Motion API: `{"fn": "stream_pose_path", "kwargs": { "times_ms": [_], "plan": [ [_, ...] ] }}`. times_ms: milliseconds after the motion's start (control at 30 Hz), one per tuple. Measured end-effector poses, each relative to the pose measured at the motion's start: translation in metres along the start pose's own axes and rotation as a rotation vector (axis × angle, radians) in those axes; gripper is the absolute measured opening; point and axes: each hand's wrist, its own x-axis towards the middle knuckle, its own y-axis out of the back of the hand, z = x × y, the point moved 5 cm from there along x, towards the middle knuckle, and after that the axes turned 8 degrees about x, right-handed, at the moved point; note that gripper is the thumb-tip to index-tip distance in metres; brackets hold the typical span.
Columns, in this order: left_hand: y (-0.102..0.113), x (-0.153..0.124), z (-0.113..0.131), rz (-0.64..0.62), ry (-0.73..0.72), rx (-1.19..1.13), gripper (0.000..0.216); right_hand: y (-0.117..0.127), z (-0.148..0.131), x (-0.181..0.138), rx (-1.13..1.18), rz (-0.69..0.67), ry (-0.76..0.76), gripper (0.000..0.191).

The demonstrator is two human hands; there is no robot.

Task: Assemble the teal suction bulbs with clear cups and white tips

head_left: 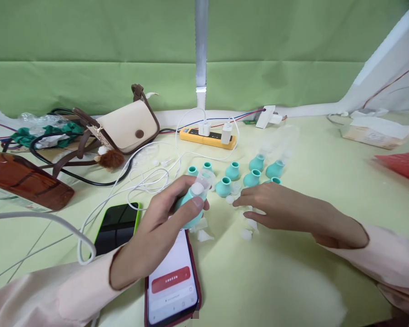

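My left hand [157,229] is closed around a teal bulb-shaped piece [190,210] with a clear cap on its top, held just above a lit phone [173,281]. My right hand [279,209] reaches leftward, palm down, its fingertips pinching at small clear caps [247,229] scattered on the pale table; what they hold is too small to name. Just behind both hands stand several more teal bulb pieces [232,171].
A second phone with a dark screen [117,227] lies left, under white cables. A yellow power strip [207,137], a cream handbag [127,127], a brown case [23,181] and a red sheet [404,165] surround the area. A green cloth wall stands behind.
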Motion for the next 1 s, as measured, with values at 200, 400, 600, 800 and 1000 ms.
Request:
{"fn": "stream_pose_path", "kwargs": {
  "times_ms": [200,400,600,800,1000],
  "plan": [
    [-0.003,0.000,0.002,-0.046,0.000,0.136,0.017,-0.006,0.007,0.013,-0.087,-0.039,-0.180,0.020],
    [-0.006,-0.001,0.005,-0.049,-0.016,0.198,0.018,-0.003,0.018,0.013,-0.103,-0.044,-0.213,0.017],
    [-0.006,-0.001,0.003,-0.082,-0.028,0.217,0.018,-0.012,0.015,0.013,-0.084,-0.107,-0.142,0.016],
    [-0.008,-0.001,0.003,-0.107,-0.021,0.225,0.017,-0.021,0.014,0.015,-0.094,-0.111,-0.128,0.018],
    [-0.009,-0.002,0.002,-0.108,-0.005,0.222,0.017,-0.012,0.017,0.016,-0.091,-0.025,-0.188,0.016]
  ]
}}
